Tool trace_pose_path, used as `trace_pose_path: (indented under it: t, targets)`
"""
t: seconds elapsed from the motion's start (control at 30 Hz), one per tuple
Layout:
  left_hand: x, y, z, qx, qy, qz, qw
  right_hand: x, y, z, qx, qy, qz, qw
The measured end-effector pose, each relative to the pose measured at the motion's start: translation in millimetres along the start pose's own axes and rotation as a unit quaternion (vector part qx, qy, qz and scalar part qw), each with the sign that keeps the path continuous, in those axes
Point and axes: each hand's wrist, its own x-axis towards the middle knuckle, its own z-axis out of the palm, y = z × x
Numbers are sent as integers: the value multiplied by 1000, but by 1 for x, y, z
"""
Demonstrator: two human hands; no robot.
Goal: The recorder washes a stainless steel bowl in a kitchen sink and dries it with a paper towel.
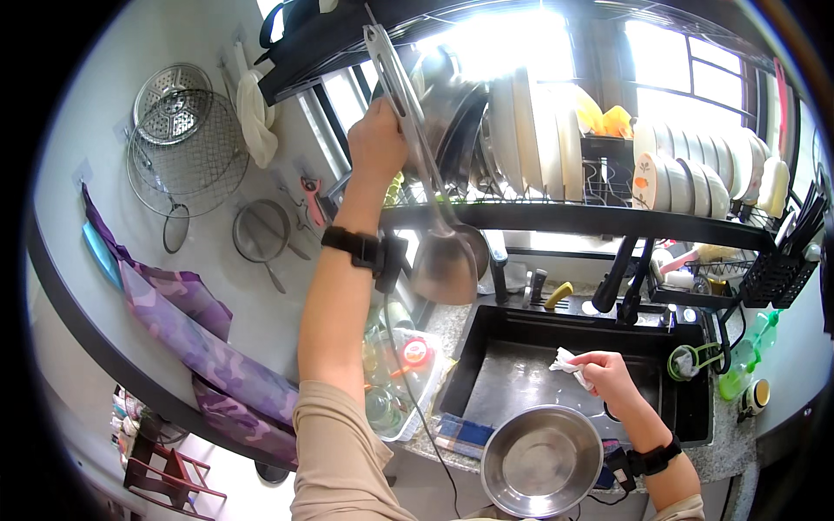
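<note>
My left hand (378,140) is raised to the dish rack (560,216), fingers curled. A hanging metal spatula (446,270) partly covers it, so whether it grips anything is hidden. Behind the spatula's blade a ladle (475,244) shows in part. Over the black sink (521,355), my right hand (609,378) pinches a crumpled white tissue or cloth (567,366) between thumb and fingers. A stainless steel basin (541,459) with nothing in it sits at the counter's front edge, just below that hand. Under it lies a checked cloth (466,435).
Plates (521,137) and bowls (681,182) stand in the rack. A black faucet (616,273) rises behind the sink. Left of it is a clear plastic bin (410,404) with jars. Strainers (260,228) and a camouflage apron (202,352) hang on the left wall.
</note>
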Motion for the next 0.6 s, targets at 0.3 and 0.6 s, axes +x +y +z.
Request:
trace_pose_path:
  t: [0.3, 0.6]
  targets:
    - [-10, -18, -13, 49, 14, 44, 998, 8, 13, 15, 41, -25, -4, 999]
    - [-23, -24, -57, -6, 85, -77, 993, -1, 27, -3, 55, -2, 22, 998]
